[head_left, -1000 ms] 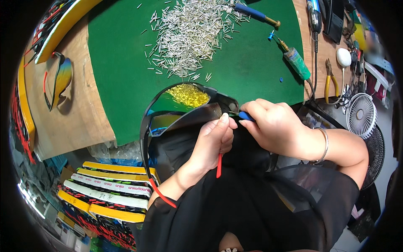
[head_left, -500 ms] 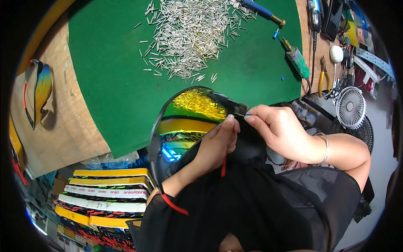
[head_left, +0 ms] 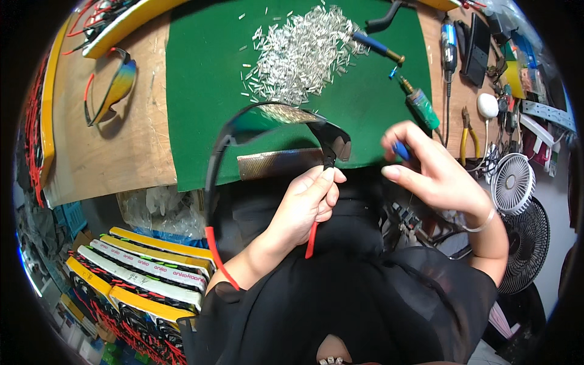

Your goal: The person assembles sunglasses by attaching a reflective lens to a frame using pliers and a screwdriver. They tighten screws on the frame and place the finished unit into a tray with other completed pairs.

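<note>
My left hand (head_left: pixel 308 201) grips a pair of wraparound sunglasses (head_left: pixel 230 129) by one black temple, close to its hinge. The sunglasses have a black frame and red temple tips. One red tip hangs below my left fist, while the other temple runs down over my left forearm. Off to the right, apart from the sunglasses, is my right hand (head_left: pixel 435 170), with curled fingers around a small blue object (head_left: pixel 400 150). Motion blur and the fingers hide most of that object, so its kind is unclear. Beyond the sunglasses lies a heap of small silvery metal pins (head_left: pixel 301 58).
A green mat (head_left: pixel 201 109) covers the wooden table. Tools lie at right: a blue-handled tool (head_left: pixel 378 47), a green-handled tool (head_left: pixel 421 106) and yellow pliers (head_left: pixel 467 135). Another pair of sunglasses (head_left: pixel 114 88) sits at left. Boxes of glasses (head_left: pixel 152 267) are stacked lower left; a white fan (head_left: pixel 513 182) stands right.
My right hand has moved away from the hinge, to the right and slightly up. The sunglasses have tilted in my left hand, and the whole view has shifted.
</note>
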Demonstrator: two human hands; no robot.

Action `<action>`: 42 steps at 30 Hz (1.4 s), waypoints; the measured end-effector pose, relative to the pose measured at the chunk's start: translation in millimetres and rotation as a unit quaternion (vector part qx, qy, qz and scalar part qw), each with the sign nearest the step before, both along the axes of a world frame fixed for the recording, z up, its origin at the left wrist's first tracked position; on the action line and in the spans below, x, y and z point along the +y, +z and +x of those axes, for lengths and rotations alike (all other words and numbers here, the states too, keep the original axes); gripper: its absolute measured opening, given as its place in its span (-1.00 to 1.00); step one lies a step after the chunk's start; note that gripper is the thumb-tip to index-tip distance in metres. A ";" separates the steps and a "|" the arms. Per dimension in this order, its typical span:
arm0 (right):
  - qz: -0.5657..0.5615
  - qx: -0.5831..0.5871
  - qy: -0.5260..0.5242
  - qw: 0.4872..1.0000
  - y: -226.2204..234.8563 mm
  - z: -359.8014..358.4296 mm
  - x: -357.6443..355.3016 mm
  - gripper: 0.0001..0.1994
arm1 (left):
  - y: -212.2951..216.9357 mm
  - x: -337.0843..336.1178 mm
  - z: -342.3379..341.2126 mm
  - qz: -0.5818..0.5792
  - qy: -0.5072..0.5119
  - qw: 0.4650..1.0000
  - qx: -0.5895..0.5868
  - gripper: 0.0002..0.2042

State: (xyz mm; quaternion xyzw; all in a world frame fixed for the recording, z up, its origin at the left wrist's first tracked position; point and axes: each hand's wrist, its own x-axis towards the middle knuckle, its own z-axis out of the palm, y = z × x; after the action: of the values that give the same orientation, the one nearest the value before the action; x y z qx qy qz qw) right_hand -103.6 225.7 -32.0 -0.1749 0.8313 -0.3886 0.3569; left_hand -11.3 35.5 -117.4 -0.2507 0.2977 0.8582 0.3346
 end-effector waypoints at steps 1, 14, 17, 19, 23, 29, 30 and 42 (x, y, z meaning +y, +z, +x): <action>-0.033 -0.056 -0.065 0.996 2.4 -3.8 -9.9 -0.60 | 1.9 1.7 -2.8 -0.016 -0.011 1.000 0.016 -0.80; -0.223 0.129 0.023 0.966 -29.7 -12.4 -51.2 -0.64 | 10.2 0.6 -7.8 -0.015 -0.045 0.999 0.005 -0.81; -0.223 0.015 -0.028 0.974 -18.5 -21.2 -51.8 -0.73 | 21.8 -3.1 -13.0 -0.077 -0.081 0.991 0.069 -0.81; -0.214 -0.026 -0.033 0.976 -20.1 -29.8 -49.1 -0.77 | 23.5 -13.1 -15.3 -0.095 -0.115 0.983 0.107 -0.78; -0.309 -0.183 -0.085 0.929 -22.8 -31.7 -56.7 -0.77 | 34.8 -38.7 -27.4 -0.241 -0.050 0.938 0.244 -0.65; -0.278 -0.437 -0.005 0.855 -50.1 -27.6 -100.8 -0.75 | 57.9 -62.8 -56.2 -0.434 0.137 0.852 0.261 -0.73; -0.274 -0.456 0.006 0.847 -57.0 -24.3 -104.1 -0.77 | 56.0 -65.7 -58.9 -0.402 0.123 0.870 0.259 -0.76; -0.231 -0.429 -0.052 0.872 -62.8 -11.1 -51.2 -0.66 | 45.8 -211.9 -129.8 -0.836 -0.094 0.501 0.202 -0.75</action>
State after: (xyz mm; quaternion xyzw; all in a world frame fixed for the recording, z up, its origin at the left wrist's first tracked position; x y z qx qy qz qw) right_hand -114.7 174.5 -94.9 -0.0248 0.4912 -0.6241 0.6071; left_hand -141.1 -176.4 -71.6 -0.2036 0.9582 0.2000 -0.0217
